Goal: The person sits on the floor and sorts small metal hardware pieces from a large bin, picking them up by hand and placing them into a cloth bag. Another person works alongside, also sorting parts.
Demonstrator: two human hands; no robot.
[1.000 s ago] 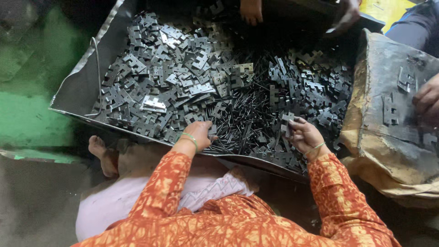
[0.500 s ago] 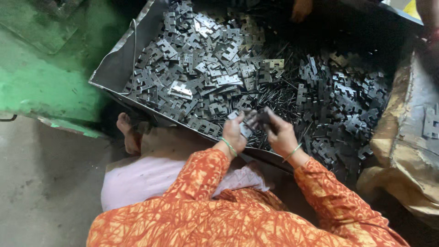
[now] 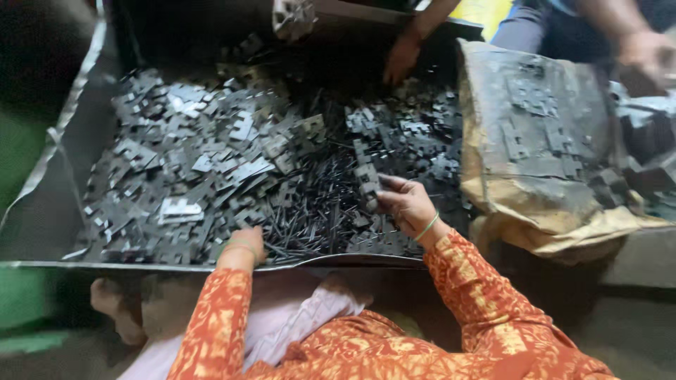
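A big metal tray holds a heap of dark stamped metal plates and thin dark rods. My right hand is raised over the heap and grips a short stack of the plates between thumb and fingers. My left hand rests palm down on the rods and plates near the tray's front edge; I cannot see anything gripped in it. Both arms wear orange patterned sleeves, and a green bangle sits on each wrist.
A brown sack with several plates on top lies to the right of the tray. Another person's hand reaches into the far side of the tray, and a further hand shows at top right. A bare foot is below the tray.
My hands were together at the front of the heap. Now they are apart: the right has lifted with a stack of plates, the left has dropped to the front edge. The camera view shifted.
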